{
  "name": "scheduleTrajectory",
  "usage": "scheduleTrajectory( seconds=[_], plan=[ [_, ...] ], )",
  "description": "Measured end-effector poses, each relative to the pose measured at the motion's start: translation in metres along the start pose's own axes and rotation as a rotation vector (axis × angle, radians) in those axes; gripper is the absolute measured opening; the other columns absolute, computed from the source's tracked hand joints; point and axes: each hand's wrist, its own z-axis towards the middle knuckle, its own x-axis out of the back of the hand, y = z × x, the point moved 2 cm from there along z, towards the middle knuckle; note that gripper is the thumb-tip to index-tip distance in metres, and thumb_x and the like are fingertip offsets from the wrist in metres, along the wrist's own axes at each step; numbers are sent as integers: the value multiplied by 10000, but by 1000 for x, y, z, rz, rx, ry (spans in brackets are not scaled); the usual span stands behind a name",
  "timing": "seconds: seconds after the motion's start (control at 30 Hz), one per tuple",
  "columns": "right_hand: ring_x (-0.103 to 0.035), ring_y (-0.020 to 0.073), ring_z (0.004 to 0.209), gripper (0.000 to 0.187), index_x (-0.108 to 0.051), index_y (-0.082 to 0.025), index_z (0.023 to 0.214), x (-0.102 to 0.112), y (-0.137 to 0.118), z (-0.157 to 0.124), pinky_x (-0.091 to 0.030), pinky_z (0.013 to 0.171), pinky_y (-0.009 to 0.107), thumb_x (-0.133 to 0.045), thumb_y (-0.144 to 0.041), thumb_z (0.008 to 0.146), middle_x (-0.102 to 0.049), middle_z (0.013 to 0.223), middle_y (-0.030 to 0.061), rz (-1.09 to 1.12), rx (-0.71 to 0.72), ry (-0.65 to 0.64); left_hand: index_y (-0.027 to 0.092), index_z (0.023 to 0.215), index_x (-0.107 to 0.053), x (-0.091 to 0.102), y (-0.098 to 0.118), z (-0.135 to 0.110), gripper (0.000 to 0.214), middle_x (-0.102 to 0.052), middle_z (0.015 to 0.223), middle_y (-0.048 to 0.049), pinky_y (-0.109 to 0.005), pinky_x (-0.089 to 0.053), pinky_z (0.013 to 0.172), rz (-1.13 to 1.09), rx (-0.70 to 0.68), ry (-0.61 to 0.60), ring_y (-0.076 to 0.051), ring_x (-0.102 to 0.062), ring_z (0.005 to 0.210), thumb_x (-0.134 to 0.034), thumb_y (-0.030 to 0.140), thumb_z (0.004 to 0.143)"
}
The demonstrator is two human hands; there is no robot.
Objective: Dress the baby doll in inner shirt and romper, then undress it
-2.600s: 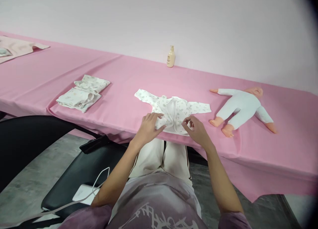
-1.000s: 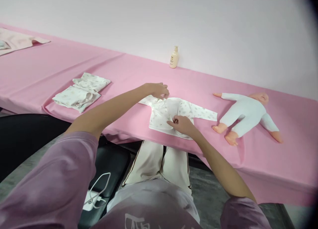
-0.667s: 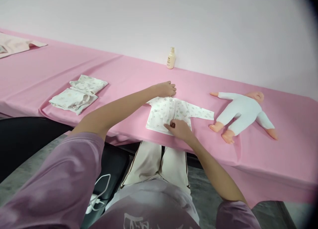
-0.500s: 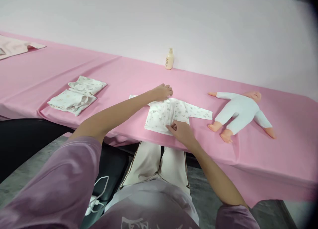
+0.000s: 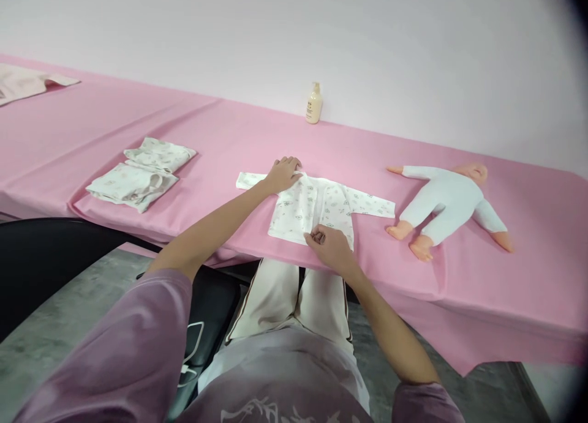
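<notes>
A small white baby shirt (image 5: 294, 205) with a fine print lies spread out in front of me, its sleeves reaching left and right. My left hand (image 5: 282, 175) is closed at the neckline, where the fabric is slightly raised by the thumb and fingers. At the lower hem, near the front opening, my right hand (image 5: 331, 244) has its fingers curled in and pinches the edge of the cloth. To the right of the shirt lies a baby doll (image 5: 445, 202) in a white bodysuit, its feet toward me.
The pink cloth (image 5: 505, 294) covers the table against a white wall. Folded printed baby clothes (image 5: 133, 184) lie at left, a pale pink cloth (image 5: 27, 83) farther left. A pump bottle (image 5: 314, 104) stands by the wall. A black chair (image 5: 59, 258) is at lower left.
My left hand has moved left along the shirt's neckline, uncovering more of the collar. My right hand stays at the hem, and the front opening shows more clearly.
</notes>
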Motion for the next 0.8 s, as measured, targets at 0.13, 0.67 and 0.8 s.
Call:
scheduleTrajectory(
  seconds=[0.13, 0.67, 0.8],
  plan=[
    [-738, 269, 871, 303, -623, -275, 880, 7, 1, -5, -536, 864, 408, -676, -479, 1097, -780, 871, 32, -87, 51, 79, 176, 1384, -704, 7, -20, -29, 429, -740, 1472, -217, -569, -450, 1248, -20, 146, 99, -399, -626, 1401, -507, 479, 1153],
    [-338, 364, 1822, 615, -586, -298, 1804, -40, -13, -11, -241, 1506, 649, -495, -558, 1254, -441, 1914, 87, -373, 422, -56, 160, 1284, -728, 62, -141, -75, 478, -788, 1387, -248, -621, -389, 1248, 278, 401, -57, -466, -660, 1381, -423, 490, 1120],
    [-382, 349, 1805, 599, -589, -335, 1797, -29, -14, -17, -228, 1512, 660, -485, -571, 1256, -493, 1884, 66, -331, 435, -88, 122, 1287, -729, 69, -140, -72, 451, -770, 1348, -288, -636, -384, 1236, 353, 425, -20, -499, -667, 1383, -470, 451, 1121]
  ],
)
